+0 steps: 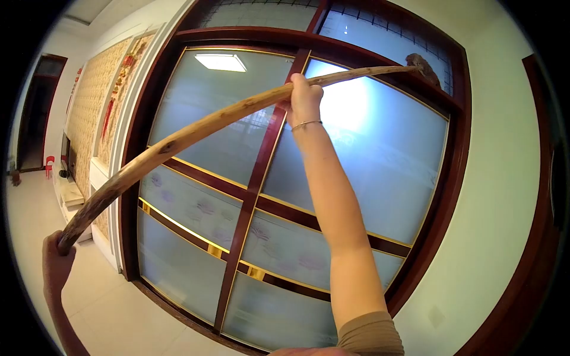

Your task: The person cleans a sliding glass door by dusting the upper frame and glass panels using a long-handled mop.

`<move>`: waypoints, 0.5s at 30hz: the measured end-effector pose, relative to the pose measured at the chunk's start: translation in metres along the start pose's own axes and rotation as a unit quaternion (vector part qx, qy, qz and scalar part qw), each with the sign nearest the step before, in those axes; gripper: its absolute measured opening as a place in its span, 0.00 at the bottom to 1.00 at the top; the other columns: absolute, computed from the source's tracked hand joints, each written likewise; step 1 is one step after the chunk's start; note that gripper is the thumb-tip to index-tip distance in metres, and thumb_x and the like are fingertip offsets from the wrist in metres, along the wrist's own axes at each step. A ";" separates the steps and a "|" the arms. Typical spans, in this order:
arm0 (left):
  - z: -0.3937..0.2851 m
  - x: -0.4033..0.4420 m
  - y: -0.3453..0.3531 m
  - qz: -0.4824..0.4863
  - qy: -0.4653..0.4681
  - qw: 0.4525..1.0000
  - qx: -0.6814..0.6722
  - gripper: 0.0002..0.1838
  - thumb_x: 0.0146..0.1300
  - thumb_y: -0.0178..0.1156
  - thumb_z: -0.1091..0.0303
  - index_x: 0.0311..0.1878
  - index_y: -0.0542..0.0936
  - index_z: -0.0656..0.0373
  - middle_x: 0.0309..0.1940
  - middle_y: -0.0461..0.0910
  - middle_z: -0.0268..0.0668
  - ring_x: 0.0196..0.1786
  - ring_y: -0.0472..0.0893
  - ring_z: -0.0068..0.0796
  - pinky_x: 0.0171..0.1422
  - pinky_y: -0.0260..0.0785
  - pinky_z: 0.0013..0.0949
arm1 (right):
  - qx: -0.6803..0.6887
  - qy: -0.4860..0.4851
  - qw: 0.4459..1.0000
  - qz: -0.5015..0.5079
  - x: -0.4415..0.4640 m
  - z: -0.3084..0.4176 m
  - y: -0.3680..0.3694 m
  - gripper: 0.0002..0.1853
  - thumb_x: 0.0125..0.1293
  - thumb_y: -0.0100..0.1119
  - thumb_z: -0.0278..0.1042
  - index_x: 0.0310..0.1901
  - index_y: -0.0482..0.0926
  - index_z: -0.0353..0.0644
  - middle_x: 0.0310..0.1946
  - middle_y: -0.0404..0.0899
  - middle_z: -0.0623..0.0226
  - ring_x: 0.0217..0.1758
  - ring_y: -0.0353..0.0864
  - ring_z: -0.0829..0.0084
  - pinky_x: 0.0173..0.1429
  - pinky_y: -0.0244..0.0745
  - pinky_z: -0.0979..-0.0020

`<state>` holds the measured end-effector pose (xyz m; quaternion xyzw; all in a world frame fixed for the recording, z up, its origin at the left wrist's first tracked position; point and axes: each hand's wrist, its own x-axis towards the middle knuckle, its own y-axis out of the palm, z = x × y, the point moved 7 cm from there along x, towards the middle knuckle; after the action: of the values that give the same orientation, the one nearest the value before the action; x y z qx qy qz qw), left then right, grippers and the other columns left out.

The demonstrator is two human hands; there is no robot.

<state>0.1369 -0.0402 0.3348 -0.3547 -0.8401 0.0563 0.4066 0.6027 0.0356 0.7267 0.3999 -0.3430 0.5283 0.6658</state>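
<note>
A long, slightly curved wooden stick (219, 120) slants across the view from lower left to upper right. Its thick, dark lower end is wrapped by my left hand (59, 243). My right hand (304, 98), raised and wearing a thin bracelet at the wrist, is closed around the stick past its middle. The thin far end of the stick touches or overlaps a brown, furry-looking object (423, 68) on the ledge above the sliding doors. Whether the tip really touches it I cannot tell.
Frosted glass sliding doors (356, 148) with dark red frames stand directly in front. A pale wall (493, 154) is on the right. At the left are a patterned wall panel (95, 107), a low white cabinet (71, 193), red hanging ornaments and a dark doorway (37, 113).
</note>
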 end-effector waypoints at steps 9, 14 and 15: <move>0.107 -0.078 -0.068 -0.075 -0.057 0.996 -0.006 0.21 0.49 0.59 0.80 0.49 0.68 0.63 0.38 0.70 0.41 0.41 0.72 0.32 0.50 0.65 0.32 | 0.052 0.025 0.997 0.057 -0.054 -0.014 0.092 0.12 0.55 0.51 0.33 0.32 0.68 0.29 0.26 0.73 0.56 0.23 0.77 0.65 0.21 0.75 0.66; 0.082 -0.122 -0.018 0.009 -0.124 0.985 -0.119 0.24 0.44 0.62 0.77 0.48 0.69 0.65 0.35 0.70 0.37 0.37 0.71 0.26 0.44 0.66 0.29 | 0.027 0.026 0.999 0.026 -0.041 -0.052 0.096 0.12 0.54 0.50 0.31 0.30 0.67 0.28 0.25 0.71 0.56 0.22 0.76 0.63 0.21 0.75 0.65; 0.060 -0.126 -0.008 0.028 -0.133 0.982 -0.128 0.25 0.43 0.63 0.74 0.47 0.69 0.66 0.32 0.71 0.36 0.34 0.71 0.25 0.41 0.67 0.28 | 0.031 0.025 0.999 0.030 -0.031 -0.060 0.093 0.12 0.54 0.50 0.31 0.30 0.67 0.28 0.25 0.71 0.56 0.22 0.76 0.63 0.21 0.75 0.65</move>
<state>0.1416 -0.1156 0.2173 -0.4165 -0.8767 0.0065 0.2406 0.5076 0.0870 0.6885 0.3969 -0.3216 0.5679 0.6454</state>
